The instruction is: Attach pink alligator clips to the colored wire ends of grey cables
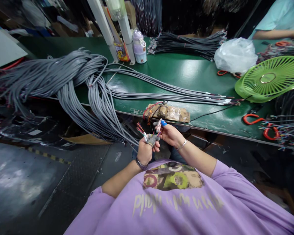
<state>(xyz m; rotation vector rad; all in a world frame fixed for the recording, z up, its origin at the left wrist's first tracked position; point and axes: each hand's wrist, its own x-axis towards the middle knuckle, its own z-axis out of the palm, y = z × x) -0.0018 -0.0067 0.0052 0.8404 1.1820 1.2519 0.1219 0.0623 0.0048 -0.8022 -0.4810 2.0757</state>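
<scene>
- Lilac T-shirt [176,202] with a printed patch fills the near part of the view, the forearms reaching forward from its sleeves.
- Left hand [145,152], beaded bracelet at its wrist, is curled nearly closed on the stripped end of a grey cable, its coloured wires [140,129] fanning out above the fingers. Its wrist sits low, with the thumb side turned inward.
- Right hand [171,134] comes in from the other side, palm turned towards the left, with a blue fingertip cover [163,122] on one digit. Its fingertips are brought together on a small white piece [159,126] among thin wires; the exact grip is too small to tell.
- Work in hand looks like fine handling of wire ends: a steady hold on the left and a light, precise pinch on the right, without tugging the strands.
- Taped cardboard strip [172,113] lies on the edge of the green bench [205,122], just beyond the hands.
- Grey cable bundle [75,68] sprawls to the left; red-handled scissors [253,119] lie to the right, near a green fan [268,77].
- Lidded bottle [139,47] and black cable bundle [186,44] lie farther back; a co-worker's sleeve [280,16] shows at far right.
</scene>
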